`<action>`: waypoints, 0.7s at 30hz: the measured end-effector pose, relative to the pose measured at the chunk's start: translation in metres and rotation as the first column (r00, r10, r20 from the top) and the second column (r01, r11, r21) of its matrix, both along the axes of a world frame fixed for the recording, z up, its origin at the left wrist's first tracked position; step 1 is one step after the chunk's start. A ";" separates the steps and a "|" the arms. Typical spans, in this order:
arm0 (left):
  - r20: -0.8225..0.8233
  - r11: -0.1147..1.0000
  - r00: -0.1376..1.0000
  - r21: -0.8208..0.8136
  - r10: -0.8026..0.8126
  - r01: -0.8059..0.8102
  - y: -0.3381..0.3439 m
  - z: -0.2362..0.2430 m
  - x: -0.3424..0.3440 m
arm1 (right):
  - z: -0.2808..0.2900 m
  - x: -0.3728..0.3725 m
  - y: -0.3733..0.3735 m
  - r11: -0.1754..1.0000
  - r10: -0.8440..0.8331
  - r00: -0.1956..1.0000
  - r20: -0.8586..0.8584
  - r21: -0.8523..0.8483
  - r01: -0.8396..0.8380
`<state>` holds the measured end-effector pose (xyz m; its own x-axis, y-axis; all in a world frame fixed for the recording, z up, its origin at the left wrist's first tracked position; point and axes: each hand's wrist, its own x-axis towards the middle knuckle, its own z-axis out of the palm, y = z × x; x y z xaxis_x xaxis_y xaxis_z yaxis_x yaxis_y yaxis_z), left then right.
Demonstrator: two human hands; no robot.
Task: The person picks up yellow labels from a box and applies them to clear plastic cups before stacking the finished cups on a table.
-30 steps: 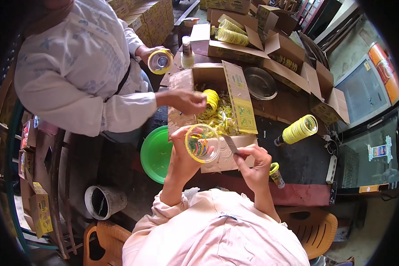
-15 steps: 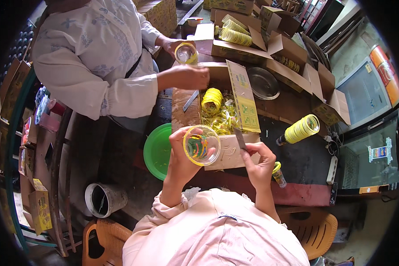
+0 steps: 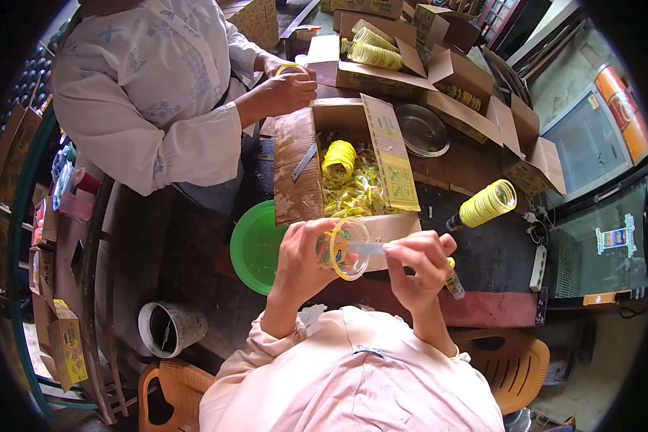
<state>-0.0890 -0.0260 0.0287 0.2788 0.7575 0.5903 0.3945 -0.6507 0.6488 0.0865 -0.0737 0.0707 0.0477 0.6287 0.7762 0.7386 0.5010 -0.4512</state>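
Note:
My left hand (image 3: 297, 261) is wrapped round a clear plastic cup (image 3: 341, 243) with coloured print and a yellow rim, its mouth turned toward the right. Pinched in my right hand (image 3: 419, 272) is a thin flat metal blade (image 3: 369, 249), which reaches across the cup's mouth at the rim. Whether its tip touches the plastic I cannot tell. Just beyond my hands stands an opened carton (image 3: 292, 189). It holds yellow shavings (image 3: 363, 193) and a bundle of yellow rings (image 3: 338, 160). Another flat metal blade (image 3: 304, 162) lies on the carton's left flap.
A green basin (image 3: 248, 248) is left of the carton. Across from me a person's hands (image 3: 286, 92) hold a yellow-rimmed cup. On the right are a stack of yellow rings (image 3: 487, 204) and a small clear container (image 3: 454, 284). Cartons (image 3: 381, 78) and a round tray (image 3: 422, 150) stand farther back.
The cup has tilted so its mouth faces right. My right hand has brought the blade leftward to the rim. The other person's hands have come together round their cup.

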 end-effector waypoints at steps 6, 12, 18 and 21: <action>0.125 0.998 0.991 -0.044 -0.038 0.044 -0.004 0.003 0.007 | 0.012 -0.009 -0.004 0.991 -0.012 0.978 0.207 0.130 -0.015; -0.054 0.985 0.996 -0.157 -0.077 0.068 -0.003 0.003 0.009 | 0.009 -0.003 -0.005 0.988 -0.046 0.987 0.156 0.156 0.021; 0.470 0.763 0.852 -0.456 -0.231 0.458 -0.006 -0.008 0.024 | -0.003 0.011 -0.009 0.985 -0.106 0.993 -0.047 0.131 0.112; 0.470 0.799 0.826 -0.343 -0.310 0.494 -0.007 -0.011 0.028 | -0.005 0.017 -0.009 0.984 -0.109 0.990 -0.095 0.134 0.121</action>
